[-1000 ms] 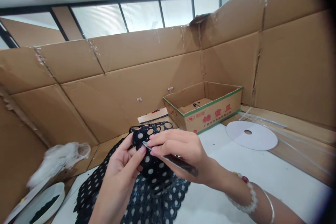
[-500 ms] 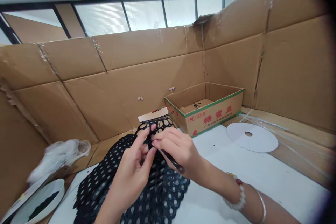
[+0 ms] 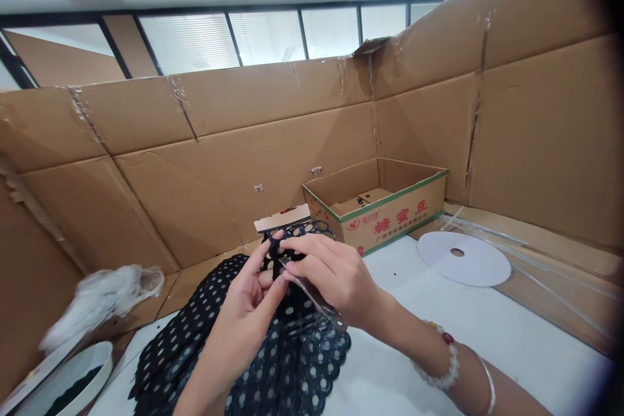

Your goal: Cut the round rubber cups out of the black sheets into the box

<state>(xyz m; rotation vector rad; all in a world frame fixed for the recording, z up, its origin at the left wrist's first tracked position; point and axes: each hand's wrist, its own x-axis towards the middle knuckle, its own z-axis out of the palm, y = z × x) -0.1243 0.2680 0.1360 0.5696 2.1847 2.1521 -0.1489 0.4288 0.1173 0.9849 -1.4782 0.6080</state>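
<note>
A black fabric with round holes [image 3: 287, 364] lies bunched on the white table [image 3: 463, 338] in front of me. My left hand [image 3: 244, 312] pinches a raised fold of it between thumb and fingers. My right hand [image 3: 331, 276] is closed on a thin metal tool [image 3: 316, 299], held like a pen, its tip at the fold the left hand holds. A bead bracelet and a thin bangle sit on my right wrist.
An open cardboard box with green trim and red print [image 3: 380, 208] stands behind the hands. A white disc with a centre hole [image 3: 463, 260] lies at right. A white bowl with dark contents [image 3: 68, 383] and a crumpled plastic bag [image 3: 102, 299] are at left. Cardboard walls [image 3: 244, 162] surround the table.
Both hands have moved slightly up and away with the fold of fabric. The pinched spot shifted along the fabric's edge, and the tool stayed at the fold.
</note>
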